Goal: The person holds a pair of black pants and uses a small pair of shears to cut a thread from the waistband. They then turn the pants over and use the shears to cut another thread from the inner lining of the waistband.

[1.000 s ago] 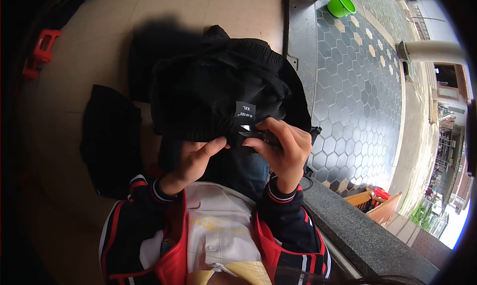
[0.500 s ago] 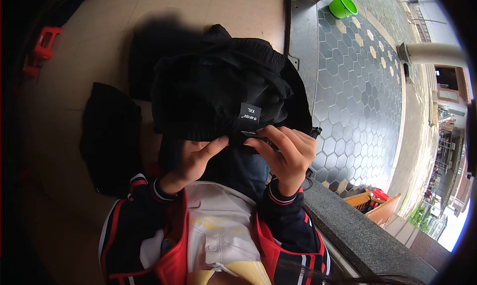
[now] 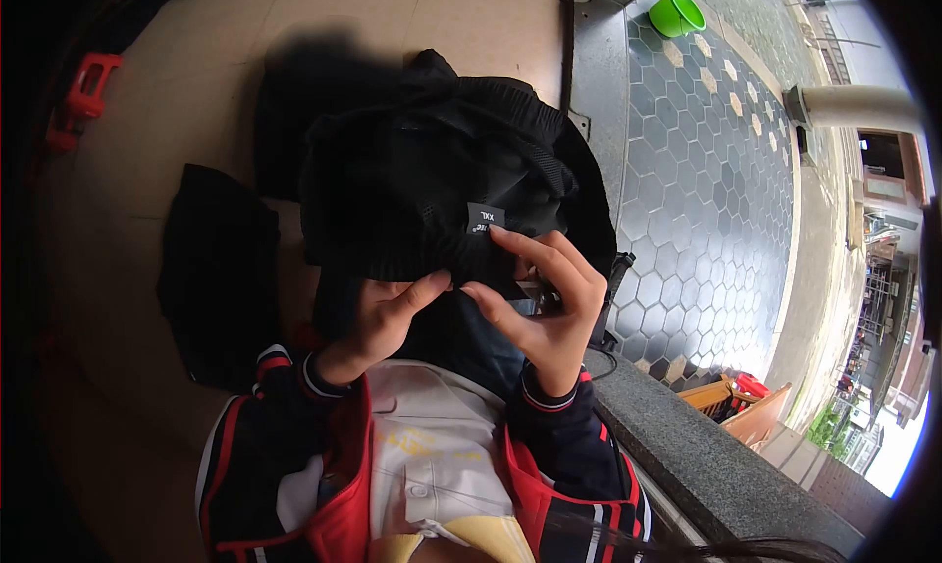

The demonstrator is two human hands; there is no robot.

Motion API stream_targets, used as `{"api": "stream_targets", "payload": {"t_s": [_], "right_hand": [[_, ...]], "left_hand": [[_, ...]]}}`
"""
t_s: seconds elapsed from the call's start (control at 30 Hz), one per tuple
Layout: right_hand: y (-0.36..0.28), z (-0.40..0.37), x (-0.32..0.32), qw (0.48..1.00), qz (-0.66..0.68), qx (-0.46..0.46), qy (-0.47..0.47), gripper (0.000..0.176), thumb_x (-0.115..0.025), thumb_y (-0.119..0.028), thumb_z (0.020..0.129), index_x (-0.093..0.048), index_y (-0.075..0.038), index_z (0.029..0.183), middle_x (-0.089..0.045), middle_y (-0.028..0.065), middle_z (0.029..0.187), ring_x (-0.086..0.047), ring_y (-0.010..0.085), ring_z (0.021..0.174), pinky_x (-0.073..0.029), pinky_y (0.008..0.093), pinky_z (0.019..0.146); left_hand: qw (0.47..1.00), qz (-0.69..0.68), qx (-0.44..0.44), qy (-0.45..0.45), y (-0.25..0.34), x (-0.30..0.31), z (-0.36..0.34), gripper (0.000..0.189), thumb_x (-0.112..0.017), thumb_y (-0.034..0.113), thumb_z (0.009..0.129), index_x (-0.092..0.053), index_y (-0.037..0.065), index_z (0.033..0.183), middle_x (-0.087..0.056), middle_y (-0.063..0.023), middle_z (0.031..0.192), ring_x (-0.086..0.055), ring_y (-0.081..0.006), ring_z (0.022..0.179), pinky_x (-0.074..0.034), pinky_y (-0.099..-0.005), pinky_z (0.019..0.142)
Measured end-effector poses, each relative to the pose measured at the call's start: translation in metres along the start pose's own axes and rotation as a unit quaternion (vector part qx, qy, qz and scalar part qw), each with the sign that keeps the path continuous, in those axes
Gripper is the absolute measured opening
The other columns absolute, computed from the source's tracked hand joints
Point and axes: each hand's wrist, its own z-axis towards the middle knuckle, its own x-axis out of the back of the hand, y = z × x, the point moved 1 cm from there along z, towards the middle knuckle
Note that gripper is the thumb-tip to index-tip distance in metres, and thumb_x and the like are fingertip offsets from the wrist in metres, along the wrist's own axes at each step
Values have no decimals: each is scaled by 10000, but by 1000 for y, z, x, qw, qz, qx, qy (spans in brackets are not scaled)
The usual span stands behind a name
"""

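A black garment (image 3: 373, 190) with a ribbed edge lies bunched over my lap. Near its close edge is a small black label (image 3: 486, 217) marked XXL, its lower part covered by a fingertip. My left hand (image 3: 381, 320) pinches the ribbed edge, thumb on top and fingers underneath. My right hand (image 3: 549, 318) has thumb and index finger apart: the index tip rests on the label, the thumb tip is at the garment's edge beside my left thumb. A pale patch shows behind the right fingers; I cannot make out what it is.
Another black cloth piece (image 3: 218, 274) is at the left. A red plastic object (image 3: 86, 97) stands at far left. To the right runs a grey stone ledge (image 3: 687, 445), with hexagonal floor tiles (image 3: 697, 210), a green bucket (image 3: 677, 12) and a wooden item (image 3: 756, 416) beyond it.
My right hand has shifted left; its index finger and thumb, close together before around a thin pale-edged item, are now spread, the index on the label. My left hand stays in place.
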Motion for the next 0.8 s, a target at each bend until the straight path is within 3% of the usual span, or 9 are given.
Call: {"api": "stream_targets", "payload": {"t_s": [0.13,0.2,0.3,0.6,0.7,0.73,0.8], "right_hand": [[6,-4,-13,998,5,34,51,379,-742,12,594,-658,-7,963,-538,68,719,-528,115,560,-411,223,497],[5,-3,-18,996,8,10,90,235,-762,67,568,-628,17,754,-522,50,682,-503,99,589,-409,199,532],[5,-2,-20,994,38,8,102,192,-744,86,599,-583,21,680,-532,61,696,-508,106,579,-422,199,536],[-4,-8,-15,995,-16,12,103,195,-699,94,641,-527,21,696,-523,65,708,-482,103,585,-384,193,527],[10,-15,-7,981,-18,35,190,188,-669,71,686,-488,21,687,-505,83,715,-453,109,586,-360,193,542],[12,-13,2,974,-69,46,213,214,-689,94,632,-502,15,699,-518,92,697,-481,154,566,-399,216,530],[25,-18,12,955,-69,3,290,192,-634,116,657,-482,5,690,-506,82,726,-449,132,548,-384,213,527]], "left_hand": [[1000,-7,7,1,2,-2,1,229,-559,14,829,-554,-5,1057,-593,-52,970,-558,-116,873,-443,-246,782],[1000,-13,5,2,2,-3,2,236,-556,16,831,-553,-6,1066,-594,-55,981,-560,-119,879,-442,-246,789],[1000,16,0,-19,-1,0,3,249,-549,15,835,-547,-13,1083,-595,-68,1011,-565,-133,909,-443,-255,815],[997,-72,37,-17,0,-3,-3,266,-550,0,839,-528,-37,1101,-591,-94,1043,-575,-167,954,-453,-299,871],[997,-69,29,-22,0,-1,-3,272,-540,5,845,-520,-32,1114,-590,-99,1041,-574,-176,959,-465,-317,860],[998,-63,14,-25,-3,1,-3,270,-535,13,849,-518,-29,1115,-590,-102,1036,-577,-180,948,-473,-328,847],[998,-58,-1,-29,-3,3,-1,268,-530,22,854,-516,-27,1117,-589,-104,1032,-579,-183,936,-481,-339,834]]}}
